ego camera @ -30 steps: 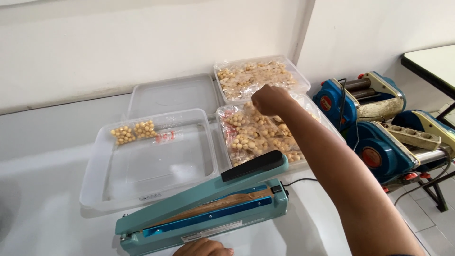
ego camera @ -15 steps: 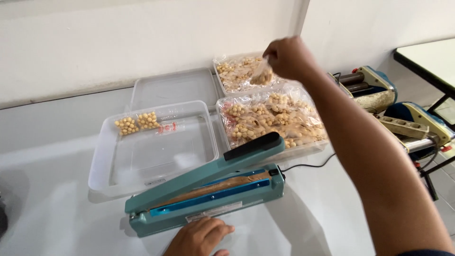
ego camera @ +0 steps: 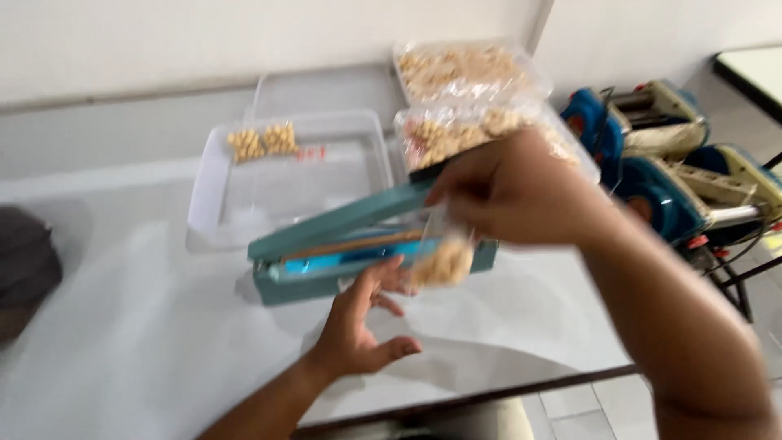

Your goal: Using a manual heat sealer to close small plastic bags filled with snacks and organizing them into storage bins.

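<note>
While right hand point(ego camera: 513, 191) fingers pinch a snack bag point(ego camera: 444, 259), left hand point(ego camera: 362, 322) fingers spread wide beneath.

Open white tabletop point(ego camera: 147, 358) left of and in front of the teal heat sealer point(ego camera: 326, 253), nothing blocking there except a dark object point(ego camera: 28, 261) at the far left edge. Behind the sealer blocked by a clear tray point(ego camera: 212, 212) and two heaped tubs of snack packets point(ego camera: 456, 73); right side blocked by blue machines point(ego camera: 652, 163) just off the table. Above the sealer's right end taken up by right hand point(ego camera: 513, 191) and small bag point(ego camera: 444, 261), left hand point(ego camera: 362, 314) just below, probably touching the bag though blurred.
</note>
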